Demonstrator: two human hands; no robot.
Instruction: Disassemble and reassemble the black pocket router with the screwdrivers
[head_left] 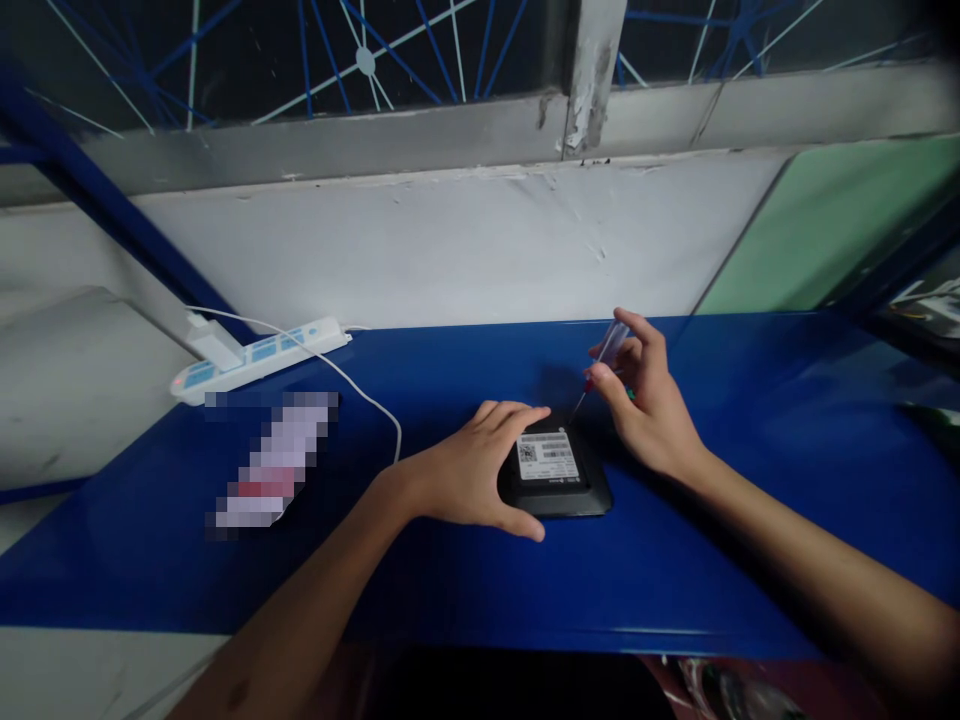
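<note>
A flat black device point(592, 498) with a white label point(550, 457) printed with a code lies on the blue table. My left hand point(476, 465) spans its left side, fingers along the far edge and thumb at the near edge, spread apart. In my right hand point(649, 405) is a screwdriver point(611, 345) with a clear handle and a red collar. Its thin shaft slants down to the device's far right corner; I cannot tell whether the tip touches. Something small and green shows beneath the right fingers, mostly hidden.
A white power strip point(262, 362) with a plugged-in adapter stands at the back left. Its white cable point(360, 385) curves across the blue table point(465, 580) toward my left forearm. A blurred-out flat item point(274, 465) lies left of it. A white wall point(465, 250) rises behind.
</note>
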